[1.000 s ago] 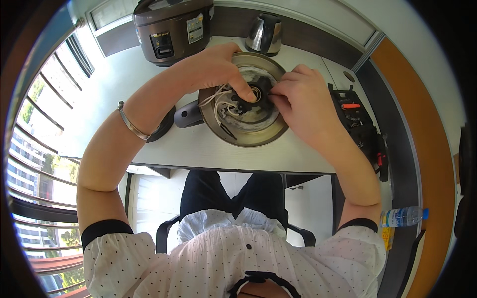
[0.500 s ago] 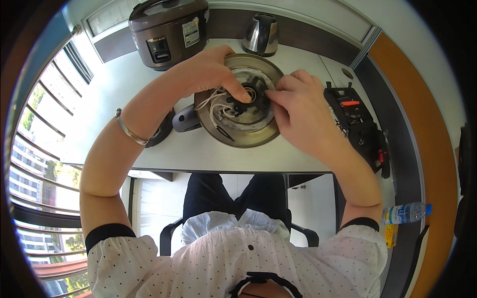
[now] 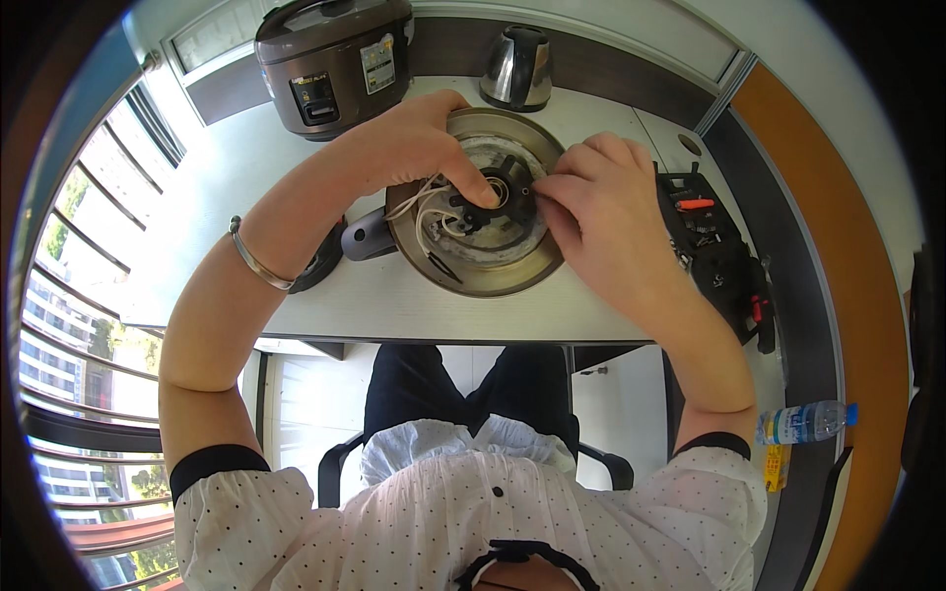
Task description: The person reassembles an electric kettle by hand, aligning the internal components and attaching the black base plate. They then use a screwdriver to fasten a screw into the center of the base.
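A round metal pot with a grey side handle lies on the table, its underside facing up. In its middle sits a black plastic connector with a brass-coloured ring. Thin white wires trail from it toward the handle side. My left hand reaches round the pot's far left rim and presses its thumb on the connector; its other fingers are mostly hidden. At the connector's right edge, my right hand is closed in a pinch. Whatever lies between those fingertips is hidden.
A brown rice cooker and a steel electric kettle stand at the back. On the right lies a black tool case with red-handled tools. A dark round object is partly behind my left forearm. A water bottle is at far right.
My right hand has shifted slightly to the right, still pinched at the connector's edge. The pot has moved a touch rightward. My left thumb stays on the connector.
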`<state>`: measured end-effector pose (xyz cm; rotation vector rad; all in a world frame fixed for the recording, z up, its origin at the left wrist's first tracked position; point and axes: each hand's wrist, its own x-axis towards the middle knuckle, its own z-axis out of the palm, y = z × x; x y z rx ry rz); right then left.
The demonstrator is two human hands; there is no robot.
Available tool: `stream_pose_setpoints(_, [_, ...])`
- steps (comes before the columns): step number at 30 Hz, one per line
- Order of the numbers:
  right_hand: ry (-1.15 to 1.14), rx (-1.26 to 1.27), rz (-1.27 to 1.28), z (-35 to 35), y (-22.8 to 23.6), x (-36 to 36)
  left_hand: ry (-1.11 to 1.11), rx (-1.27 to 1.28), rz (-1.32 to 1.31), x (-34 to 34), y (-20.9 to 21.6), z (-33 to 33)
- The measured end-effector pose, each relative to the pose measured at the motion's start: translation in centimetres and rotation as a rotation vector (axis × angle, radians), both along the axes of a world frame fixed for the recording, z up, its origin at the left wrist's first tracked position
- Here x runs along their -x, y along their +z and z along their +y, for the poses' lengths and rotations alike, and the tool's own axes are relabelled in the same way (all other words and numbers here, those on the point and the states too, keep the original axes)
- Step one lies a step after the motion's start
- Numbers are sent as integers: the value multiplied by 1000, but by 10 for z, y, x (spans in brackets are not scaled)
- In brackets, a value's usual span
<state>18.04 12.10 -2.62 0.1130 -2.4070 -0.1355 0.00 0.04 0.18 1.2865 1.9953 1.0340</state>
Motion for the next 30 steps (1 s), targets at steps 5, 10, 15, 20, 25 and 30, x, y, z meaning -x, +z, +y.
stream_pose_setpoints(5, [62, -44, -7, 11, 7, 8, 12, 7, 25, 0, 0, 0])
stream_pose_setpoints(10, [17, -122, -149, 9, 17, 10, 20, 10, 53, 0, 1, -1])
stream_pose_setpoints(15, [20, -168, -192, 7, 19, 13, 17, 1, 17, -2, 1, -2])
stream_pose_setpoints(20, [36, -192, -154, 9, 16, 17, 16, -9, 17, 1, -1, -2])
stream_pose_setpoints(25, [32, -212, -167, 9, 17, 18, 18, -13, 15, 0, -1, -1])
stream_pose_setpoints(30, [62, -201, -155, 8, 16, 21, 20, 1, 13, 1, -1, -1])
